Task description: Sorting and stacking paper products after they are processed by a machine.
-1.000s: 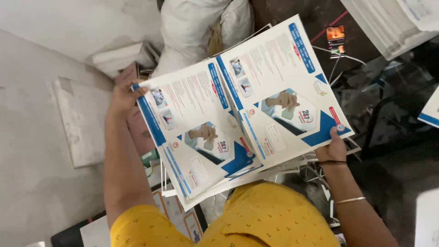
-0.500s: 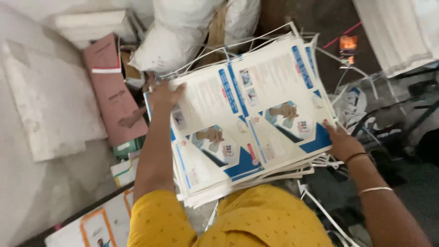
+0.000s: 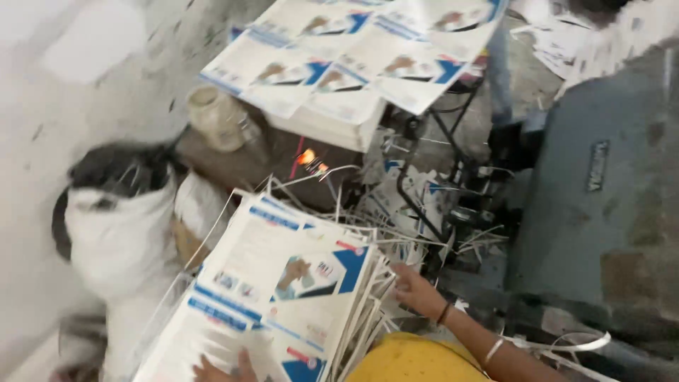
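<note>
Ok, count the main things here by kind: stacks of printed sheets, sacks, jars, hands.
Stacks of printed sheets: 2, lap stack and far stack
White sacks: 1
Jars: 1
Hands: 2, left hand, right hand
Total: 6

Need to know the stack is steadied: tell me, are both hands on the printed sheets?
Yes: the left hand lies on the printed sheets and the right hand touches their edge.

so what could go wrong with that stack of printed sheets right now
The stack of printed sheets is fanned out along its right edge, gripped only by the right hand at that edge and the left hand at the near end, so sheets could slide off. Loose paper trimmings lie tangled beside it and might snag the edges.
</note>
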